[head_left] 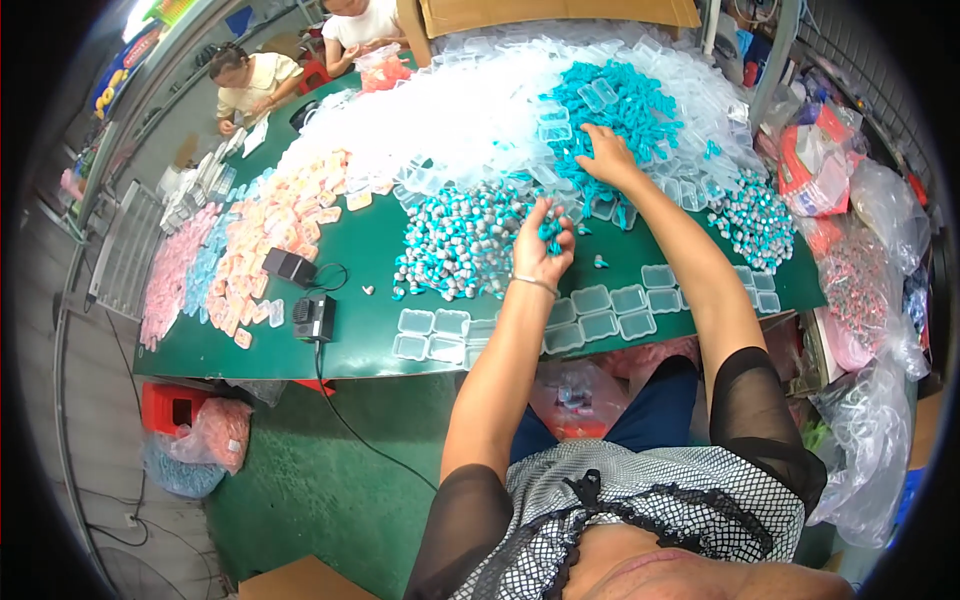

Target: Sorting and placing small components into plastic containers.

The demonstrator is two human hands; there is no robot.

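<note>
— Far left on the green surface [360,340]?
— Pink and orange sachets [260,250], black box [315,318].
— Left hand [543,245]?
— Raised palm-up, grip cupped around small teal pieces [549,230], beside the teal-and-grey heap [455,240].
— Below?
— Clear plastic square cases [600,310] in rows.
— Right hand [607,155]?
— Spread flat on the teal pile [620,105], grip wide.

A small packing workshop: beyond the hands, a long green table [370,340] carries heaps of clear plastic cases [480,110] and teal parts [625,105]; two other workers [255,85] sit at its far left end.
</note>
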